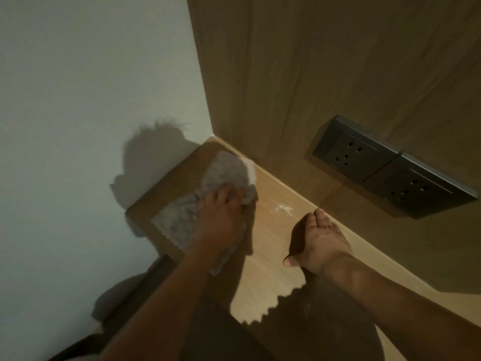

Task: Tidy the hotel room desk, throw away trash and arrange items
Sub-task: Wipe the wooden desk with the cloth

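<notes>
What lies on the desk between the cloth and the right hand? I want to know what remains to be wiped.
In the head view, a small white powdery smudge lies on the desk between the cloth and the right hand; otherwise bare wood.

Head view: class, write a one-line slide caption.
Left hand presses a grey cloth on the desk corner; right hand rests open nearby.

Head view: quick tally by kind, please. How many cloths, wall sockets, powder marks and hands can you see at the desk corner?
Grey cloth: 1, under the left hand
Dark wall sockets: 2, and
White powder smudge on the desk: 1
Hands: 2, counting the right hand
Total: 6
</notes>
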A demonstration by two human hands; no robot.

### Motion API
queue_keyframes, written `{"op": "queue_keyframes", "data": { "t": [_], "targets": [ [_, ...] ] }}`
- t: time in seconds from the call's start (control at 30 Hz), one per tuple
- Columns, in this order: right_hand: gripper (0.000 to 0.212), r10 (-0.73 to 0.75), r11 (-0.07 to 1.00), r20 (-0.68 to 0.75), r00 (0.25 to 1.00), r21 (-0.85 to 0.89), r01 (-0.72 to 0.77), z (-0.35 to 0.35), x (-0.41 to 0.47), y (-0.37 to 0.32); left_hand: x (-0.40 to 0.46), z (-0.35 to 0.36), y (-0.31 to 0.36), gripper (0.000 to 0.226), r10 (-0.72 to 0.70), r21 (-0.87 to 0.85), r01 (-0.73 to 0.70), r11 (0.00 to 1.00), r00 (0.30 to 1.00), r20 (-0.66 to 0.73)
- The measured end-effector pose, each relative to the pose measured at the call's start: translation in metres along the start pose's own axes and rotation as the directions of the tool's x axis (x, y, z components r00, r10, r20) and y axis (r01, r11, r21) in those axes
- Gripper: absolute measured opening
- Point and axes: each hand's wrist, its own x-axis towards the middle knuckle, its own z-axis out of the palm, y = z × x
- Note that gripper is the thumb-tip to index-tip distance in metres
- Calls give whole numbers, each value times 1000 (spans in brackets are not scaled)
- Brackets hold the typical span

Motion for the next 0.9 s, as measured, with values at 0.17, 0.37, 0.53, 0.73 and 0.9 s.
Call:
{"op": "queue_keyframes", "data": {
  "t": [0.17, 0.37, 0.53, 0.73, 0.9],
  "targets": [
    [131, 10, 1000, 5, 1000, -9, -10, -8, -7, -5, -33, -18, 46, 54, 85, -289, -64, 955, 995, 59],
    [132, 32, 999, 18, 999, -25, -32, -7, -4, -7, -11, -27, -91, 52, -187, -118, 183, 976, 982, -30],
    [134, 35, 999, 8, 999, -28, -34, -3, 2, -6, -8, -12, -101, 62, -201, -82, 197, 977, 978, -49],
    [134, 9, 999, -69, 998, 44, -6, 4, -3, 2, -30, -7, -62, 62, -328, -140, 326, 935, 945, 6],
    [124, -28, 980, -209, 977, 185, 68, 12, -34, 20, -100, 21, 71, 73, -317, -104, 317, 943, 948, 21]
  ]
}}
